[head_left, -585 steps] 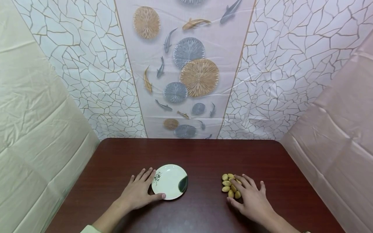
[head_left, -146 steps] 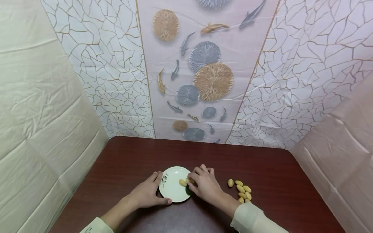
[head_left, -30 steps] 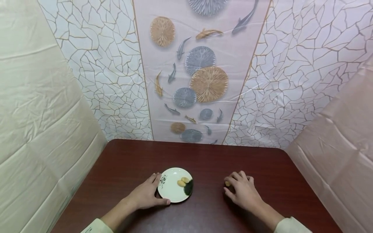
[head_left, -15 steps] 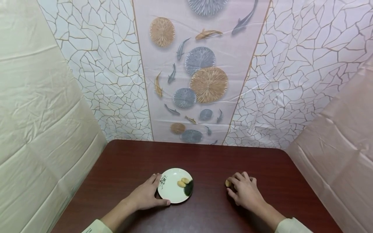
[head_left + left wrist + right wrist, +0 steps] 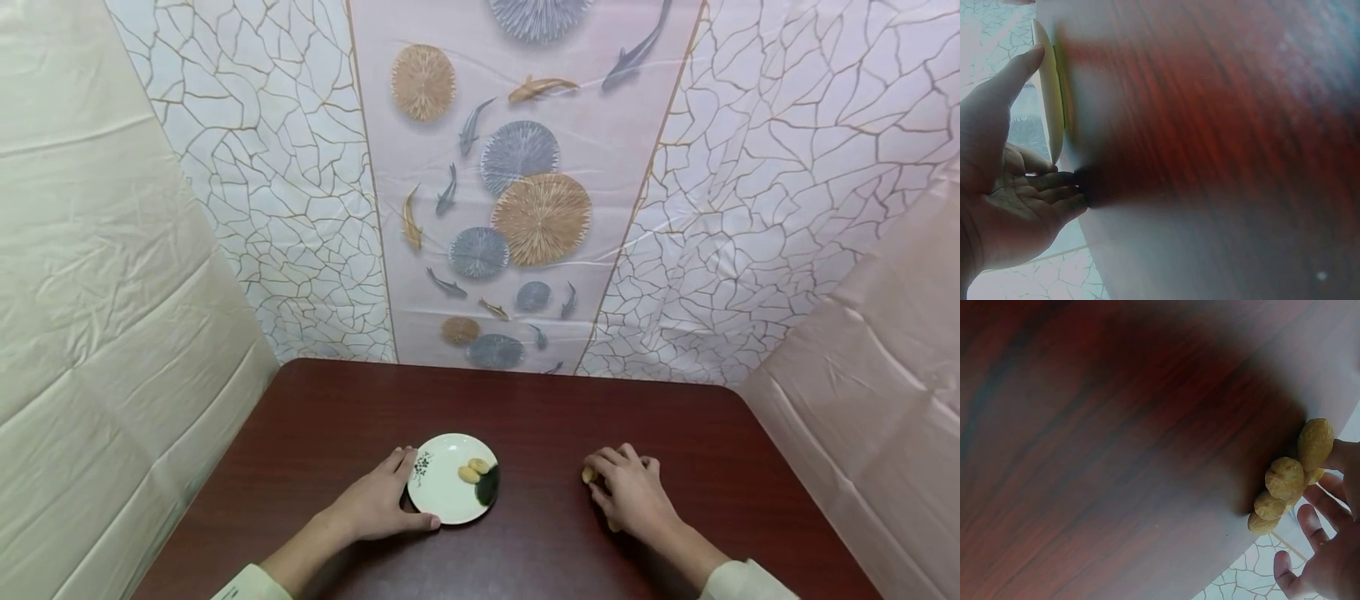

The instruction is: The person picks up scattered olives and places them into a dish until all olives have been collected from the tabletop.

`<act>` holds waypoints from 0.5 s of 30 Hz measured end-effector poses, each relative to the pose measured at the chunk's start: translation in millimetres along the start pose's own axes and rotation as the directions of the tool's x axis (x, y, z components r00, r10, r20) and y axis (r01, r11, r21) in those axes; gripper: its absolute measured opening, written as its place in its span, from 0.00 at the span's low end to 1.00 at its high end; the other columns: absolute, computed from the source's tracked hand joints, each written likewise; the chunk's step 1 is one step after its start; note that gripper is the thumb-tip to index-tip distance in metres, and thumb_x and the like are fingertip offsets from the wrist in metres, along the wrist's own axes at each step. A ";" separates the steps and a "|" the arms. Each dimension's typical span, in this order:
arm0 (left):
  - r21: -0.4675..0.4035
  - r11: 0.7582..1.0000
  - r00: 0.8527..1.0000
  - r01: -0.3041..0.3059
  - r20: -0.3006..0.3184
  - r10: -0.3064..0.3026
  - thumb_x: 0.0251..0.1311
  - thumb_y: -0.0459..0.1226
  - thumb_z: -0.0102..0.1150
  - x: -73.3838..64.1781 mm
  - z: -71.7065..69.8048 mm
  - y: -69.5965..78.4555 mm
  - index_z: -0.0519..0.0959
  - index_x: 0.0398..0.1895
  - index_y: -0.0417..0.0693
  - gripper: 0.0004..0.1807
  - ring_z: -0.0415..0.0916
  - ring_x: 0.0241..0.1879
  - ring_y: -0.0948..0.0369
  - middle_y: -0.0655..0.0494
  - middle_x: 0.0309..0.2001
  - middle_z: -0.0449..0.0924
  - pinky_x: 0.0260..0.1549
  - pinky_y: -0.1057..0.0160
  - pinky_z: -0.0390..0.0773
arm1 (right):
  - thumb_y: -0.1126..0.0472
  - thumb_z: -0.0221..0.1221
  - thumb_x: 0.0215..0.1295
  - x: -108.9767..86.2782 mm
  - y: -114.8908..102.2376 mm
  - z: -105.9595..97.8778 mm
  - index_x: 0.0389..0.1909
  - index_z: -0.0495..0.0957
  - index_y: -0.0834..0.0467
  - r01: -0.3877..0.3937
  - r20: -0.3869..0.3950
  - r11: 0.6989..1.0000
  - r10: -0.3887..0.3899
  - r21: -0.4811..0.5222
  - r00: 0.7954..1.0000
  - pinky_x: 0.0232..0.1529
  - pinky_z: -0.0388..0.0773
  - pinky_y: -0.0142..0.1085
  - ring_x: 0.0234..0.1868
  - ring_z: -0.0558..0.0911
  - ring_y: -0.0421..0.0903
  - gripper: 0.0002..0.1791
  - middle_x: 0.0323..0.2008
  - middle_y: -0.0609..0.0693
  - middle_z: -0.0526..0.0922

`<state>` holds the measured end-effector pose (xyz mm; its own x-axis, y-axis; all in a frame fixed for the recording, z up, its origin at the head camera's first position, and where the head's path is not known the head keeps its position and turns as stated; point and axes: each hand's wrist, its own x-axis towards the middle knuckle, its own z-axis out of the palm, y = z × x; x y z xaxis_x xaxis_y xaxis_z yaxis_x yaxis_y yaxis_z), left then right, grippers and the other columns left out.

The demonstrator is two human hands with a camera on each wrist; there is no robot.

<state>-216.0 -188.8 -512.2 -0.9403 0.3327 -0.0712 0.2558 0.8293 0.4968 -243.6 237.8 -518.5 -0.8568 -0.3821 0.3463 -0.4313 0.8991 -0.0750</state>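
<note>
In the head view, a white plate [image 5: 442,500] with a dark green patch and a small flower print carries two yellow-brown oval pieces [image 5: 469,474], like olives. At its left rim rests my left hand [image 5: 375,502], thumb on the near side, fingertips on the far side; the left wrist view shows the thumb [image 5: 1029,62] on the rim. My right hand [image 5: 636,493] covers a group of the same pieces, fingers bent. In the right wrist view several wrinkled pieces [image 5: 1285,478] lie bunched, the thumb right behind one; whether any is pinched I cannot tell.
Both hands are over a dark red-brown table [image 5: 525,408] with rounded far corners. Behind it hangs a patterned cloth [image 5: 480,192] with fish and discs. Plain pale cloth walls [image 5: 112,292] slope along the left and right sides.
The plate was bare at first; two pieces now lie on it. My right hand has gone back from the plate to the pile and shifted slightly there. The left hand stays at the rim.
</note>
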 end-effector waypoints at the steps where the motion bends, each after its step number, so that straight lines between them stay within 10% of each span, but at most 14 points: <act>1: 0.001 1.000 1.000 0.000 0.003 0.000 0.53 0.70 0.78 -0.7 0.5 0.2 0.57 0.87 0.32 0.72 0.60 0.85 0.36 0.30 0.85 0.59 0.74 0.33 0.75 | 0.61 0.82 0.59 -0.5 -0.7 0.7 0.49 0.90 0.49 0.004 0.001 1.000 -0.004 0.004 1.000 0.48 0.76 0.65 0.48 0.78 0.46 0.18 0.50 0.42 0.90; 15: 0.001 1.000 1.000 -0.003 0.010 0.003 0.54 0.69 0.77 0.9 -1.5 0.2 0.56 0.87 0.30 0.72 0.59 0.86 0.36 0.29 0.85 0.58 0.75 0.35 0.75 | 0.58 0.81 0.61 4.7 -7.2 3.5 0.45 0.90 0.48 0.038 -0.041 0.999 -0.037 0.016 0.998 0.48 0.76 0.66 0.46 0.78 0.50 0.14 0.44 0.43 0.84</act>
<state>-217.1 -188.9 -510.9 -0.9373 0.3397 -0.0784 0.2588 0.8286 0.4964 -245.5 228.8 -519.7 -0.8278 -0.4059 0.3872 -0.4677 0.8805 -0.0768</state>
